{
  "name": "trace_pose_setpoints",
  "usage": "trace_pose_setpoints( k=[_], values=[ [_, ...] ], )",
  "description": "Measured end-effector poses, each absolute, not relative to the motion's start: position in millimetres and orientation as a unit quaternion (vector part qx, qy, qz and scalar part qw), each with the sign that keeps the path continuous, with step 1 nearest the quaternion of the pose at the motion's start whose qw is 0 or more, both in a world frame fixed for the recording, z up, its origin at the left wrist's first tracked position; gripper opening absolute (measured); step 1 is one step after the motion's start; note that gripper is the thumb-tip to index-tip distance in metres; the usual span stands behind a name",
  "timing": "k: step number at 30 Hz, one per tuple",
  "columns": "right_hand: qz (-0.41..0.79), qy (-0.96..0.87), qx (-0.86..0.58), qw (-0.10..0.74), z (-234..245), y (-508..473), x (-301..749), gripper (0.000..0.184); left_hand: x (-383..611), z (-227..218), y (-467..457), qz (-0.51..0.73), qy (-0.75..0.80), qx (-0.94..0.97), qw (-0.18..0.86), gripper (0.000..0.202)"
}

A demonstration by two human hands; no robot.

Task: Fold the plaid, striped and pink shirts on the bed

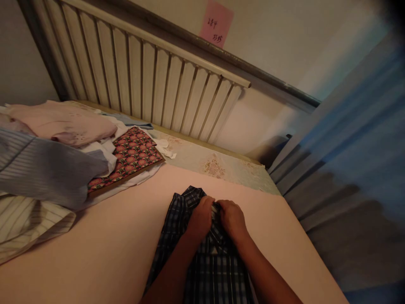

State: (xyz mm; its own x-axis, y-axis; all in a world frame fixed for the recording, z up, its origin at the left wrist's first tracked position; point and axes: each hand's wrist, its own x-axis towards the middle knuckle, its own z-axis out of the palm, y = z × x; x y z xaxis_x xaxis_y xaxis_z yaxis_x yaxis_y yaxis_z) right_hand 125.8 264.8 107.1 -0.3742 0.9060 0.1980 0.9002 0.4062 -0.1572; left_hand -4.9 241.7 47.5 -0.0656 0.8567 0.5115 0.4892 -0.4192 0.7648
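In the head view, a dark plaid shirt point(218, 274) lies on a smooth pink cover point(104, 253), at the lower middle of the view and directly before the person. Its woven cloth is navy to black, crossed by thin pale lines; the body lies fairly flat, while the far end is bunched into soft folds. The long axis runs away from the person, from the bottom edge of the view toward the radiator point(145, 67), with the gathered, collar-like end pointing away. The left hand point(201, 217) and the right hand point(233, 217) are close together at that end, fingers curled and pinching the fabric; a small pale patch shows between them. Exactly which layer each hand grips cannot be made out.

To the left is a loose heap: a soft pink garment point(63, 120) on top, a blue-grey ribbed garment point(41, 169) and a cream striped cloth point(31, 223) nearer the person. Just beside them lies a flat, straight-edged panel point(136, 154) printed with red flowers. Beyond the pink cover, a pale floral tablecloth point(213, 165) borders the ribbed radiator. A pink paper point(217, 21) with handwriting is on the wall, and a pleated blue curtain point(357, 147) hangs at right.
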Motion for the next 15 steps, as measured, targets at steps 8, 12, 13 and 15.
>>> trace_pose_setpoints(
  k=[8, 12, 13, 15],
  values=[
    [0.122, -0.731, -0.641, 0.201, 100.7, 324.9, 123.9, 0.029, -10.3, 49.1, 243.2, 0.598, 0.608, 0.512, 0.107, 0.025],
    [0.204, -0.688, -0.663, 0.215, 88.9, 350.2, 129.4, 0.028, -14.0, 46.4, 245.5, 0.613, 0.628, 0.466, 0.113, 0.022],
    [0.228, -0.693, -0.651, 0.211, 86.9, 354.1, 134.2, 0.033, -14.6, 45.4, 246.3, 0.614, 0.632, 0.458, 0.118, 0.022],
    [0.277, -0.699, -0.624, 0.211, 84.5, 357.1, 147.9, 0.043, -15.2, 43.1, 248.1, 0.612, 0.643, 0.441, 0.13, 0.022]
  ],
)
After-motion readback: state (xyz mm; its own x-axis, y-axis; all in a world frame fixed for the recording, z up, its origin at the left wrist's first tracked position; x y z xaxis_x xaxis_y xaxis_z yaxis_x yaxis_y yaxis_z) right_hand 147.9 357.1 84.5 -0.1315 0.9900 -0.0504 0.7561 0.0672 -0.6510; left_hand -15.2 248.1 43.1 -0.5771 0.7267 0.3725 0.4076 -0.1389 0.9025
